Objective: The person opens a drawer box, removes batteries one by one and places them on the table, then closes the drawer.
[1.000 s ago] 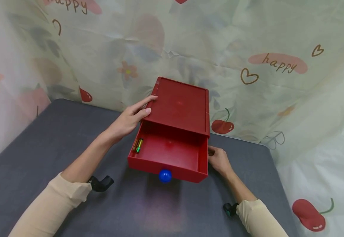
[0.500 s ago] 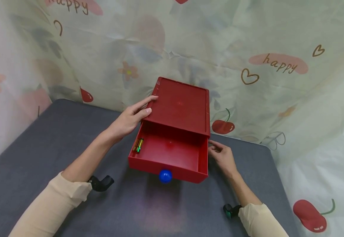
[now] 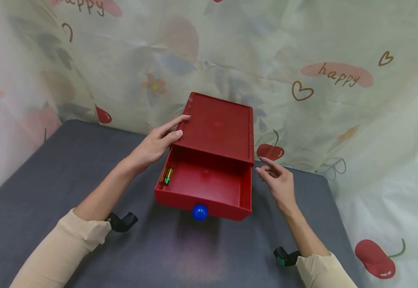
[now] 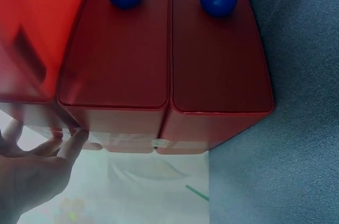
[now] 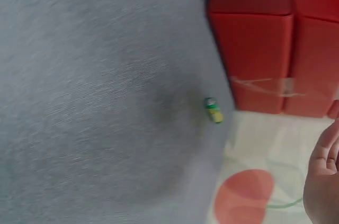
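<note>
Table (image 3: 209,256): grey. Cabinet (image 3: 216,124): red, standing on it. Drawer (image 3: 225,210): topmost, pulled out. Left hand (image 3: 153,147): unclenched, fingers laid along the cabinet's left edge. Right hand (image 3: 281,187): released, loosely bent, near the cabinet's right side. Knob (image 3: 199,212): blue, drawer front. Battery (image 3: 169,176): green-gold, drawer's left end. Second battery (image 5: 213,110): on table, near cabinet.
</note>
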Action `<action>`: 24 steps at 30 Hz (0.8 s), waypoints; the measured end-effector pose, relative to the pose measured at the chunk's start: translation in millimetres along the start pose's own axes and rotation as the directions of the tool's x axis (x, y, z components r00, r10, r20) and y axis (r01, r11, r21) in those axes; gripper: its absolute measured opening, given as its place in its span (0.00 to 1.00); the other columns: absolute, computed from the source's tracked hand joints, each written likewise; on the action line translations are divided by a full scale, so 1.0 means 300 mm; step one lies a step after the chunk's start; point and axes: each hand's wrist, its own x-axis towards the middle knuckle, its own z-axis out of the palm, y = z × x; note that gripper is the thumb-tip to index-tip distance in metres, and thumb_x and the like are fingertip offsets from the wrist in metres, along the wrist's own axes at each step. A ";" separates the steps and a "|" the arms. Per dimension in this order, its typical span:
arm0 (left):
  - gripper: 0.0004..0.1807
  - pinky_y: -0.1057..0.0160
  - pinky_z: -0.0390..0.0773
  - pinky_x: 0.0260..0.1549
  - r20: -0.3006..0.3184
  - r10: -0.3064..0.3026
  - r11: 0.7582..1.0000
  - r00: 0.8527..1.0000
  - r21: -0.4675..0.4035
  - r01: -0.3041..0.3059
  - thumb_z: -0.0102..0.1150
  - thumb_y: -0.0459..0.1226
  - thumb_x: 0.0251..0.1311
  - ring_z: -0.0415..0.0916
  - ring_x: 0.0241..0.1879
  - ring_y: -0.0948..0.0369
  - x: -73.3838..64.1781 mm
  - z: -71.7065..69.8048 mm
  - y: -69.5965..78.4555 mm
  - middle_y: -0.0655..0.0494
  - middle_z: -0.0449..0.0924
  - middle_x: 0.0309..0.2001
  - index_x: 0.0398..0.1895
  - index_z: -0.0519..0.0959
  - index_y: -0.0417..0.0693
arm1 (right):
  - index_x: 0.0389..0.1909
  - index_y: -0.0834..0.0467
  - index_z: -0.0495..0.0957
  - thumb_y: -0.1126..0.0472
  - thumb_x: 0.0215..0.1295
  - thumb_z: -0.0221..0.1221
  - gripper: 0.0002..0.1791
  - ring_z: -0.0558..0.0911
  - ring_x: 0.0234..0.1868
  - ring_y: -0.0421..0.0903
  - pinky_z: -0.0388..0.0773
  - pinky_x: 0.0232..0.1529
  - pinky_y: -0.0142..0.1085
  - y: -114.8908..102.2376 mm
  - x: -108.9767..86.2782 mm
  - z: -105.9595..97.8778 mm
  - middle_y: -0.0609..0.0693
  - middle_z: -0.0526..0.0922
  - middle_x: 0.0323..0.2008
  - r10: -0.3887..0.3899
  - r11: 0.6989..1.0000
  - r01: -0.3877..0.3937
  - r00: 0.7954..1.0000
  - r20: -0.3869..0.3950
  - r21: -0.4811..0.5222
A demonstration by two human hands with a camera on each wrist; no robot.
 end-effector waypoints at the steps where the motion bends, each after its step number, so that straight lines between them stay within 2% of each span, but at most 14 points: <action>1: 0.26 0.51 0.56 0.59 -0.001 -0.001 1.000 1.000 0.000 0.001 0.42 0.43 0.68 0.51 0.65 0.60 0.000 0.000 0.002 0.62 0.49 0.68 0.69 0.54 0.61 | 0.52 0.66 0.74 0.66 0.56 0.62 0.21 0.76 0.25 0.41 0.75 0.29 0.31 -0.013 0.003 0.000 0.62 0.78 0.30 -0.019 1.000 0.019 1.000 -0.009 0.010; 5: 0.27 0.52 0.56 0.59 0.001 -0.001 1.000 1.000 0.005 0.001 0.41 0.42 0.68 0.51 0.65 0.60 -0.001 -0.001 0.008 0.61 0.50 0.68 0.70 0.54 0.60 | 0.51 0.66 0.75 0.66 0.56 0.62 0.21 0.76 0.24 0.42 0.74 0.29 0.31 -0.046 0.010 -0.006 0.56 0.79 0.29 -0.051 0.998 0.053 0.998 -0.043 0.038; 12: 0.27 0.52 0.56 0.59 0.004 0.003 1.000 1.000 0.013 -0.003 0.41 0.42 0.68 0.50 0.65 0.60 0.001 0.000 0.009 0.61 0.50 0.68 0.70 0.54 0.60 | 0.50 0.67 0.76 0.66 0.55 0.62 0.20 0.75 0.25 0.45 0.74 0.30 0.31 -0.045 0.027 -0.027 0.54 0.79 0.29 -0.053 0.982 0.067 0.995 -0.081 0.177; 20: 0.27 0.52 0.56 0.59 0.003 -0.001 1.000 1.000 0.007 0.001 0.42 0.43 0.68 0.49 0.65 0.61 0.000 0.000 0.010 0.62 0.49 0.68 0.69 0.54 0.61 | 0.48 0.70 0.75 0.68 0.55 0.62 0.19 0.76 0.27 0.51 0.76 0.31 0.33 -0.096 0.024 -0.033 0.57 0.79 0.30 -0.125 0.972 0.140 0.988 -0.091 0.188; 24: 0.27 0.52 0.56 0.60 0.004 -0.001 1.000 1.000 0.009 0.001 0.41 0.44 0.68 0.49 0.66 0.61 0.001 0.000 0.010 0.62 0.49 0.69 0.70 0.54 0.61 | 0.46 0.72 0.75 0.72 0.54 0.61 0.17 0.77 0.27 0.50 0.76 0.31 0.34 -0.141 0.014 -0.023 0.58 0.79 0.30 -0.173 0.957 0.190 0.980 -0.095 0.220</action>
